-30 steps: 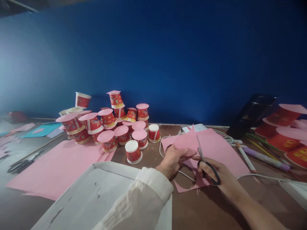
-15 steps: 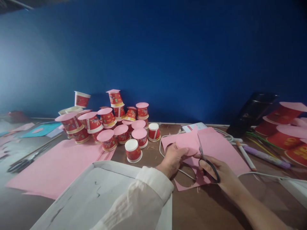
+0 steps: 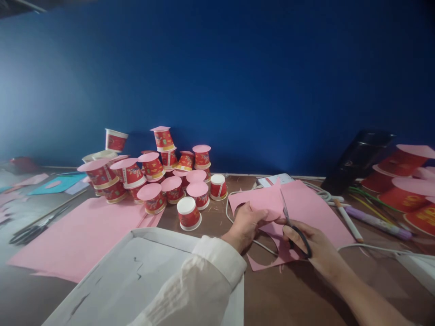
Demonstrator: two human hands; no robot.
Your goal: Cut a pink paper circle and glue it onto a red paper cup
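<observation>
My left hand point(image 3: 245, 225) pinches a piece of pink paper point(image 3: 263, 201) between thumb and fingers, its lower edge rounded. Black-handled scissors point(image 3: 299, 237) are in my right hand point(image 3: 314, 246), fingers through the loops. Their blades point(image 3: 284, 203) point up and lie along the right edge of the pink piece; how far apart they stand is hard to see. Beneath both hands is a pink sheet point(image 3: 316, 208) on the brown table, and a pink offcut point(image 3: 283, 251) with a round cut-out hangs toward me.
Red paper cups point(image 3: 188, 217) stand stacked at the left, many topped with pink discs. Pink sheets point(image 3: 78, 235) and a white tray-like box point(image 3: 136, 271) lie left. A phone point(image 3: 272, 179), white cable point(image 3: 374, 246), markers point(image 3: 348, 222), black bottle point(image 3: 356, 156) and more cups point(image 3: 404, 199) are right.
Both hands stay nearly in place. The scissors and the pink piece have shifted very slightly; the cups and other things have not moved.
</observation>
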